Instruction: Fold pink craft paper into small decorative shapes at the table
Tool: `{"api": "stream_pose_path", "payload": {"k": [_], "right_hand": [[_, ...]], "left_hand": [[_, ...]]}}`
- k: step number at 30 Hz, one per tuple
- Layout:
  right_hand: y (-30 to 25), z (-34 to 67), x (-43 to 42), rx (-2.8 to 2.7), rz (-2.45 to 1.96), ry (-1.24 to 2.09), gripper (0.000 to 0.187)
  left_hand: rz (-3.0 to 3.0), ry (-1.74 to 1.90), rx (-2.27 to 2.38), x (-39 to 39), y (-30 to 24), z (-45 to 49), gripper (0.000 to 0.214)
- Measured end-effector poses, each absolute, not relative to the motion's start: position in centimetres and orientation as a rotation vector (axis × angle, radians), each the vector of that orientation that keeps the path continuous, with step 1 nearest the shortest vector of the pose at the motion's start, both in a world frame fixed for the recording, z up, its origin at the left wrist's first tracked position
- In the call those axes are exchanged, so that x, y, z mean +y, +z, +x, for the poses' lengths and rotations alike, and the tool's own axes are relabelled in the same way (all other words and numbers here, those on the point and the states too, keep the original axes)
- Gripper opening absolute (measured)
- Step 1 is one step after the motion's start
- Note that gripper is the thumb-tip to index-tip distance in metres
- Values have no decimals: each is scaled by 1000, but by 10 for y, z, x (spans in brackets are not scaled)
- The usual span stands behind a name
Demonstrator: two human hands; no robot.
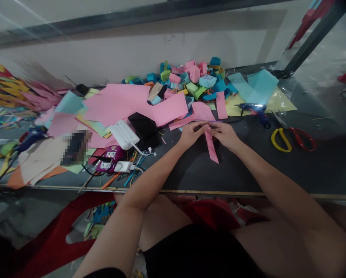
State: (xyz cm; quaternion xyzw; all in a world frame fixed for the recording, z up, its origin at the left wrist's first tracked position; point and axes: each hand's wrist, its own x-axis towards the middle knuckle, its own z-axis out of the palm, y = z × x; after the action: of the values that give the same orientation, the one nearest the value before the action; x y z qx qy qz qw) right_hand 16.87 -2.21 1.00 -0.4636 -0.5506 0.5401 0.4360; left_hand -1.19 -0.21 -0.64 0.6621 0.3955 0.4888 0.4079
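Note:
Both my hands meet over the dark table (248, 170), pinching a pink paper strip (211, 148) between them. My left hand (191, 134) is closed on its upper end. From the other side my right hand (225, 134) grips the same end, fingertips close to the left ones. The strip's free end hangs down toward me at a slant. Just beyond my fingers lie a pink paper piece (203, 111) and a small upright pink rectangle (221, 105). How the paper is folded under my fingertips is hidden.
Small folded paper boxes (194, 73) are heaped at the back. Pink sheets (120, 102) spread leftward, near a white power adapter (124, 134), a black wallet-like item (144, 127) and a purple power strip (110, 159). Scissors (288, 135) and a blue glue gun (255, 109) lie right.

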Motion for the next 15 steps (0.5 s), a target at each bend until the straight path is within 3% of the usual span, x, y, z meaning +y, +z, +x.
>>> {"api": "stream_pose_path", "payload": {"k": [7,12,15], "right_hand": [[13,167,-25,-1327,-1230,1184,58],[17,172,-24,-1526,-1236,1252,44],[15,173,-24,-1622,-1226,1249,45]], "left_hand": [[1581,1184,1095,-3,-3,-10,16],[1427,1251,1112,-3,-4,-8,16],[1353,1253,1101,-2,-4,-7,17]]}}
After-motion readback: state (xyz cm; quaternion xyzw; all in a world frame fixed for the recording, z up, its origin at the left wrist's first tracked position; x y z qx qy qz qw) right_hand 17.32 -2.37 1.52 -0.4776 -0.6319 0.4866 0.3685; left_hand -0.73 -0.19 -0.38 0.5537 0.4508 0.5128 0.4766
